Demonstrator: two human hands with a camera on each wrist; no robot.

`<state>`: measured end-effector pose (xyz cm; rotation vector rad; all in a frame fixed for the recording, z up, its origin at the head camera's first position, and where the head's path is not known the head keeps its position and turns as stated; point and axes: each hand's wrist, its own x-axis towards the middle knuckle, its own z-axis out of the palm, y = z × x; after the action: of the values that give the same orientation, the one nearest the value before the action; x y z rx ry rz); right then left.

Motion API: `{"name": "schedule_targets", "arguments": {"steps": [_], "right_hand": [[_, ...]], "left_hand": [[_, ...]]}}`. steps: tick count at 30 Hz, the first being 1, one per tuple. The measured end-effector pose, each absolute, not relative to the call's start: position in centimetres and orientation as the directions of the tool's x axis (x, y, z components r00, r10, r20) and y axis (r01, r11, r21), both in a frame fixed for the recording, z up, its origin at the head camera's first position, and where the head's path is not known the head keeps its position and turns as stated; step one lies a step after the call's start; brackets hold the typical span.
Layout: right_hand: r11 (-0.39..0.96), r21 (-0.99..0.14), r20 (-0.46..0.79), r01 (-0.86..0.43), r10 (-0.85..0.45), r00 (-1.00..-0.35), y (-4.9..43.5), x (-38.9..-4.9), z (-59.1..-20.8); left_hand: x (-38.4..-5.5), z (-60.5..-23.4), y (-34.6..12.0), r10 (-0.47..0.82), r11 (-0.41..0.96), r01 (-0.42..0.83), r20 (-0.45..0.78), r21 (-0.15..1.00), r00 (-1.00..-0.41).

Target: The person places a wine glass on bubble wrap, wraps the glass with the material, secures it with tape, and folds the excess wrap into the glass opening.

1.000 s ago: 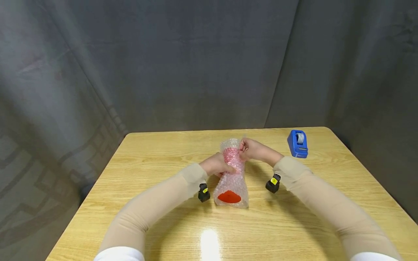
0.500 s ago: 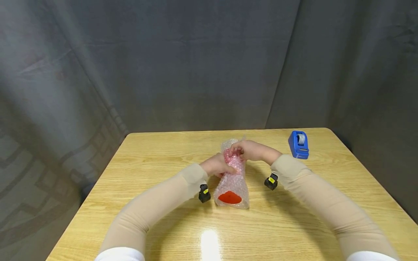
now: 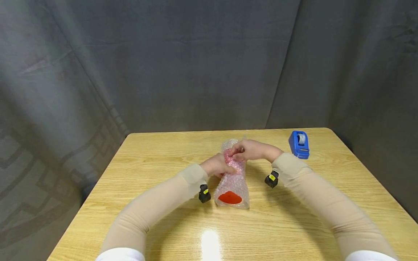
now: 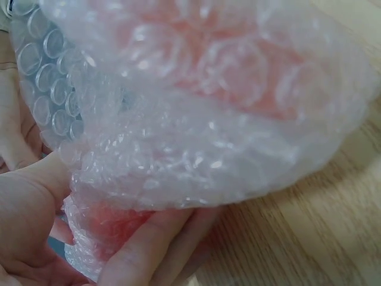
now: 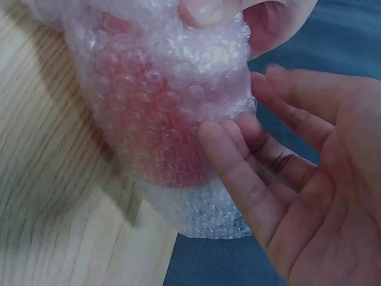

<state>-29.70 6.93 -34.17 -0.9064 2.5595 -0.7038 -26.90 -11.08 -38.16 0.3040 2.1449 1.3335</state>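
Observation:
A red object in clear bubble wrap lies on the wooden table, narrow at its middle and flaring toward me. Its red end shows through the open near end of the wrap. My left hand grips the narrow middle from the left, thumb on top. In the left wrist view its fingers curl beneath the wrapped bundle. My right hand touches the farther part. In the right wrist view, its fingers lie slightly bent against the bubble wrap, spread apart, the thumb close to the side.
A blue tape dispenser with a roll of clear tape stands at the back right of the table. Dark grey curtains hang behind and on both sides. Each wrist carries a small black camera, such as the right one.
My right hand has moved left from the wrap's right side onto its top, and its fingers have loosened and spread. The left hand and the bundle have stayed in place.

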Motion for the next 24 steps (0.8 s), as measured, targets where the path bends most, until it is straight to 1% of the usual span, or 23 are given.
{"name": "schedule_targets", "arguments": {"steps": [7, 10, 14, 18, 24], "right_hand": [[0.655, -0.525, -0.101, -0.544, -0.683, -0.724, 7.0, -29.8, -34.5], [0.64, -0.557, -0.117, -0.529, -0.692, -0.713, 7.2, -29.9, -34.6], [0.626, -0.616, -0.151, -0.478, -0.69, -0.708, 7.6, -30.1, -34.6], [0.624, -0.628, -0.152, -0.466, -0.685, -0.712, 7.9, -30.2, -34.8], [0.607, -0.631, -0.124, -0.483, -0.694, -0.709, 8.0, -30.3, -35.0]], "left_hand": [[-27.1, -38.4, -10.9, 0.462, 0.485, -0.112, -0.363, 0.867, -0.809], [-27.1, -38.4, -10.9, 0.462, 0.484, -0.115, -0.365, 0.867, -0.808], [-27.0, -38.4, -10.9, 0.464, 0.48, -0.121, -0.368, 0.869, -0.805], [-27.0, -38.4, -10.8, 0.465, 0.486, -0.111, -0.364, 0.867, -0.807], [-27.0, -38.4, -10.9, 0.464, 0.49, -0.099, -0.355, 0.866, -0.812]]}}
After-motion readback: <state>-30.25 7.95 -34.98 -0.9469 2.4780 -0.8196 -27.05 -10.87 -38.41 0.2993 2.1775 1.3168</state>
